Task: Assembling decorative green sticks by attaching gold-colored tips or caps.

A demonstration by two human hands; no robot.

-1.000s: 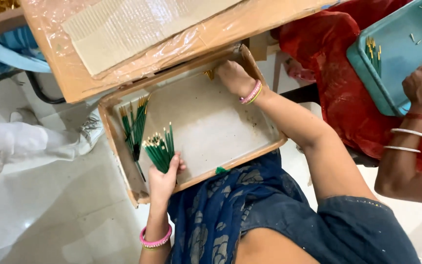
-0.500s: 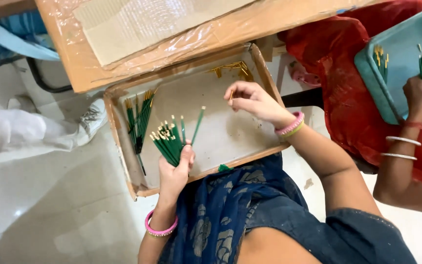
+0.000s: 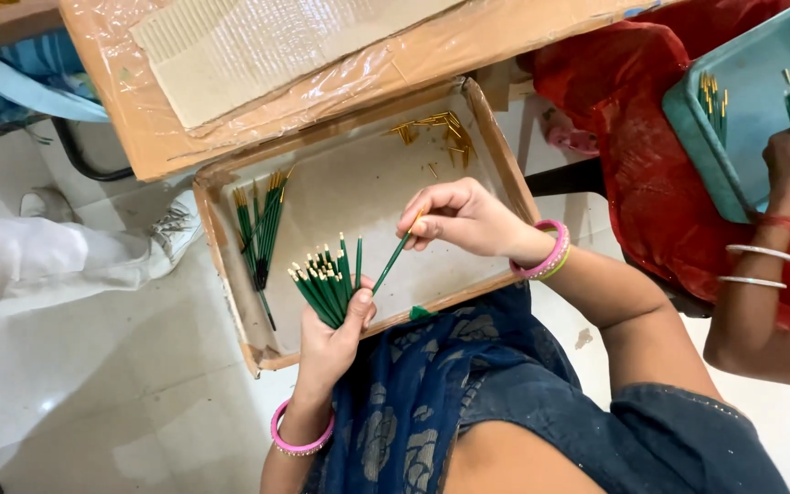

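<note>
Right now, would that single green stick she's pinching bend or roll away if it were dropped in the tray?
The green stick looks stiff: it stays straight though the right hand pinches only its top end. It seems light, held by fingertips alone. Thin and round, it might roll on the flat cardboard tray, though the loose sticks there lie settled.

- A shallow brown cardboard box [image 3: 491, 155] lay open at centre, on the lap.
- A larger plastic-wrapped cardboard box [image 3: 139, 119] stood just beyond it.
- No labels, signs or screens showed.
</note>
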